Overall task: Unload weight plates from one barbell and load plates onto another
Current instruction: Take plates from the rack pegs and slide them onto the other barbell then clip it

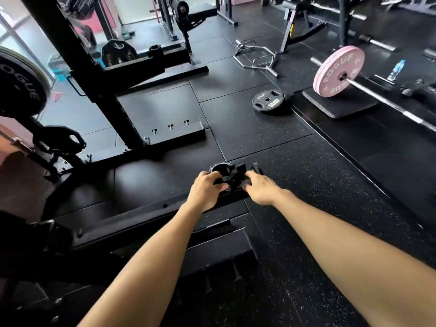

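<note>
My left hand and right hand both grip a black barbell collar over the near floor. I judge plates come next: the pink-plated barbell waits far right, a black plate lying flat beside it.

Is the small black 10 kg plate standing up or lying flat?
Lying flat: the black plate rests face-up on the rubber floor, centre hole showing.
</note>
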`<state>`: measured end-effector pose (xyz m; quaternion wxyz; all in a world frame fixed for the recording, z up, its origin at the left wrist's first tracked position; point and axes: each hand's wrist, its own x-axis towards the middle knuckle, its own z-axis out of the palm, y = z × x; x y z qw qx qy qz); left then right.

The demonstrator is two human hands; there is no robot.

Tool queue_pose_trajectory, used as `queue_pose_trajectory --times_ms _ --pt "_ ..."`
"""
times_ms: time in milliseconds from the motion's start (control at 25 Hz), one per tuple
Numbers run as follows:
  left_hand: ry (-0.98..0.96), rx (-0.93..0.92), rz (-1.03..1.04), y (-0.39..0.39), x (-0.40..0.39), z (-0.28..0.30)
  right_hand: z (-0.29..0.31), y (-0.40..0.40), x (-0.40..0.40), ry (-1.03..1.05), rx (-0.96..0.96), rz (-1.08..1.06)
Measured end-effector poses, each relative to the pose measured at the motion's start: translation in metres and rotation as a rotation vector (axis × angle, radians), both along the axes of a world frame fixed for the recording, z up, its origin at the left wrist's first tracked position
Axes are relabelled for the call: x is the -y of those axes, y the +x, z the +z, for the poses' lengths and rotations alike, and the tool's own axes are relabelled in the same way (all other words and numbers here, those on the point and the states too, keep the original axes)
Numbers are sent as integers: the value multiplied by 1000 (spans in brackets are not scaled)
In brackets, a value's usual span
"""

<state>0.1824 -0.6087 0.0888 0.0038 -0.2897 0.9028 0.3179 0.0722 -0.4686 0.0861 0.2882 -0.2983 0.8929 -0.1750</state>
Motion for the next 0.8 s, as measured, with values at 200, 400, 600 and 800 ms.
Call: queue_pose_trajectory --times_ms 200,400,600,800 --pt "142 -101 44 34 14 66 65 32 0 -224 -62 -68" --pt "311 -260 23 98 -9 144 136 102 -18 -401 -135 -123" --pt "444 -400 -6 188 -52 224 209 192 -56 -639 -91 -190" --pt "365 -452 33 265 -89 308 293 272 -91 -790 24 -210"
